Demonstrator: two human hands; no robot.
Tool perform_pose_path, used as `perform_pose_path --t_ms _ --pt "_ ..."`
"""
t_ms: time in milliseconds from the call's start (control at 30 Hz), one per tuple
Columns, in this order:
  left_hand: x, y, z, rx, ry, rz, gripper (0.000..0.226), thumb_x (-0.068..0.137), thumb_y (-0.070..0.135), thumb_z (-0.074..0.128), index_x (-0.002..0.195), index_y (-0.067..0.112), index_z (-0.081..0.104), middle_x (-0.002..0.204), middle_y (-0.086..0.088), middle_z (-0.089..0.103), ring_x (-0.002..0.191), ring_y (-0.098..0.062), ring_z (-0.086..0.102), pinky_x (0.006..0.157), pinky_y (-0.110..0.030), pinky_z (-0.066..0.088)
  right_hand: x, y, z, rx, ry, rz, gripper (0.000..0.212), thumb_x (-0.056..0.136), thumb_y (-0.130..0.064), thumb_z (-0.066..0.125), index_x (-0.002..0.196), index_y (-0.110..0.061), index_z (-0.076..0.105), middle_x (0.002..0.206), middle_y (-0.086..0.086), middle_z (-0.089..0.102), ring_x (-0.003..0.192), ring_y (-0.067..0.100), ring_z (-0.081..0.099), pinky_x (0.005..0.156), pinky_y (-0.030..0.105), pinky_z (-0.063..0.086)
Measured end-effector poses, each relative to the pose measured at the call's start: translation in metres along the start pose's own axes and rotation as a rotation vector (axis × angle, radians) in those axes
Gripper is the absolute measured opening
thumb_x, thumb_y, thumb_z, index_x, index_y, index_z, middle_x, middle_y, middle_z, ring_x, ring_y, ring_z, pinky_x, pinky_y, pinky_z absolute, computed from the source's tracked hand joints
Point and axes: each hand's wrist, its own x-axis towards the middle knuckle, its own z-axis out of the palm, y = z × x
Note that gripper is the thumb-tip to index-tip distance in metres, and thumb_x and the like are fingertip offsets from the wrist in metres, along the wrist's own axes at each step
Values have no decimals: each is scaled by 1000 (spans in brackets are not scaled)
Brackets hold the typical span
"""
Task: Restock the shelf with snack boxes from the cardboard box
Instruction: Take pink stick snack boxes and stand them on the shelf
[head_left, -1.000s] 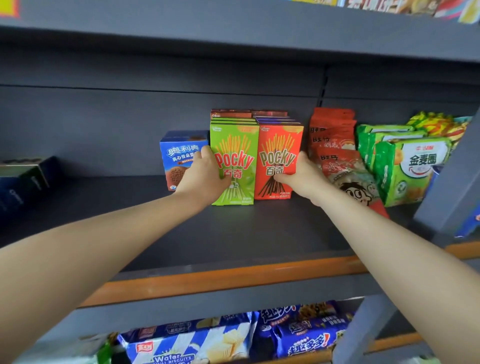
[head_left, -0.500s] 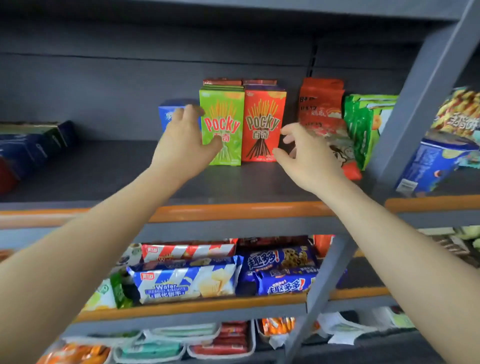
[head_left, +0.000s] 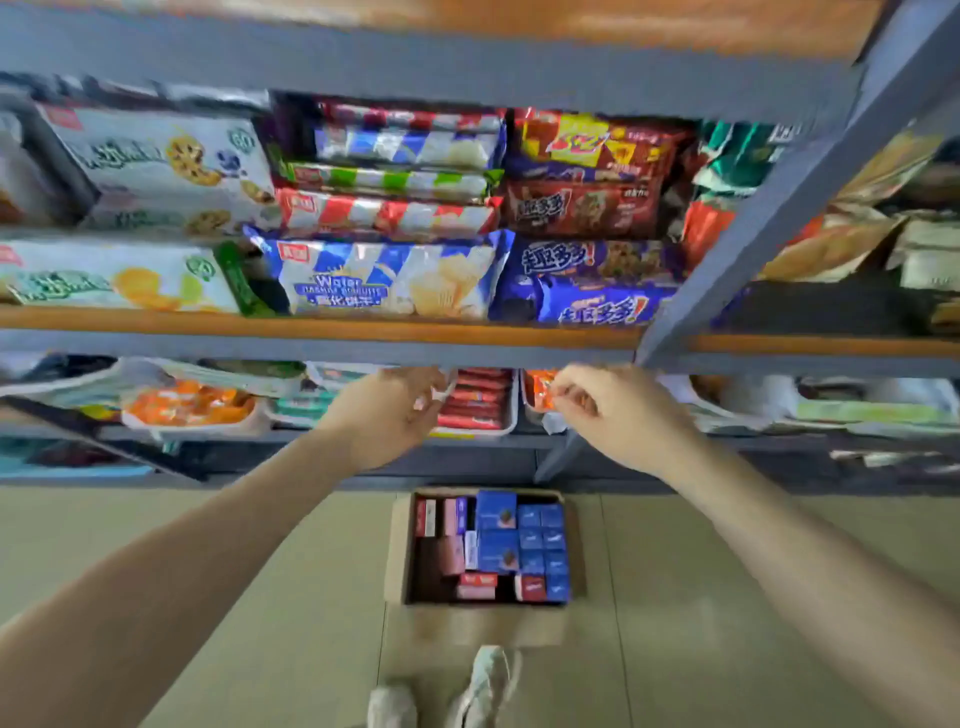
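An open cardboard box (head_left: 397, 545) stands on the floor below the shelves. Inside it are several blue snack boxes (head_left: 497, 535) and some red and pink ones (head_left: 452, 553). My left hand (head_left: 387, 415) and my right hand (head_left: 618, 415) hang in the air in front of the lower shelf, well above the box. Both hold nothing, with fingers loosely curled. The shelf with the Pocky boxes is out of view above.
A grey shelf (head_left: 322, 332) with an orange edge carries wafer packs (head_left: 384, 280) and cookie packs (head_left: 592, 280). A slanted grey upright (head_left: 779, 208) crosses at right. White trays of sweets (head_left: 192, 410) sit on the lower shelf. My shoes (head_left: 488, 686) stand on tiled floor.
Both hands have let go of the Pocky boxes and come down and back from the upper shelf. The view has tilted down to the floor and the cardboard box.
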Motion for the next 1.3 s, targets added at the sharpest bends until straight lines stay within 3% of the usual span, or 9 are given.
perform_pose_path --t_ms 167,333,500,600,767,1000,1067,1167,1300 --pt "-33 -76 117 39 -281 -138 30 91 25 44 120 20 47 114 -6 61 99 -34 59 79 -38 49 -28 40 170 73 -281 296 12 89 -22 49 88 -20 61 75 -8 61 73 18 61 74 34 49" --pt "-65 -143 251 -75 -369 -230 30 90 20 45 119 18 52 120 -3 54 98 -28 57 81 -36 49 -60 77 362 60 -526 432 19 91 -25 47 104 -18 58 107 3 64 99 25 60 81 34 48" --pt "-88 -217 377 -175 -334 -338 27 88 14 48 114 13 57 114 -6 57 96 -27 58 79 -29 46 -68 111 518 80 -564 499 23 90 -24 48 106 -9 55 113 11 60 107 30 56 81 35 44" --pt "-99 -257 436 -249 -283 -439 26 87 9 49 111 13 59 113 -6 57 100 -26 58 83 -29 46 -57 123 586 111 -509 439 32 92 -21 46 121 -9 49 126 9 50 116 28 49 87 35 41" --pt "-113 -293 487 -312 -214 -472 25 85 8 48 106 15 60 103 0 59 89 -18 58 79 -29 47 -30 140 655 7 -455 352 48 94 -18 43 137 0 31 148 15 29 138 27 26 112 34 26" --pt "-131 -316 505 -366 -136 -469 26 85 4 48 103 16 62 91 8 57 71 8 50 67 -24 42 -18 143 704 -275 -311 436 43 96 -12 37 138 -3 31 146 15 35 136 31 28 109 39 27" --pt "-136 -321 508 -387 -139 -495 27 85 4 49 107 17 60 90 9 57 72 10 50 67 -25 44 -19 138 713 -206 -268 492 41 95 -15 43 134 -5 36 138 14 43 130 30 35 104 38 34" --pt "-139 -327 512 -406 -164 -532 29 86 6 48 111 18 56 89 11 56 74 9 51 67 -26 44 -15 132 722 -2 -210 658 54 92 -11 50 140 -4 26 143 15 34 134 29 31 103 36 38" --pt "-138 -335 519 -420 -161 -534 30 85 6 48 112 18 55 86 16 54 74 8 52 66 -25 44 2 128 738 41 -225 793 64 91 -5 51 144 -1 15 150 17 23 137 32 23 110 38 28"
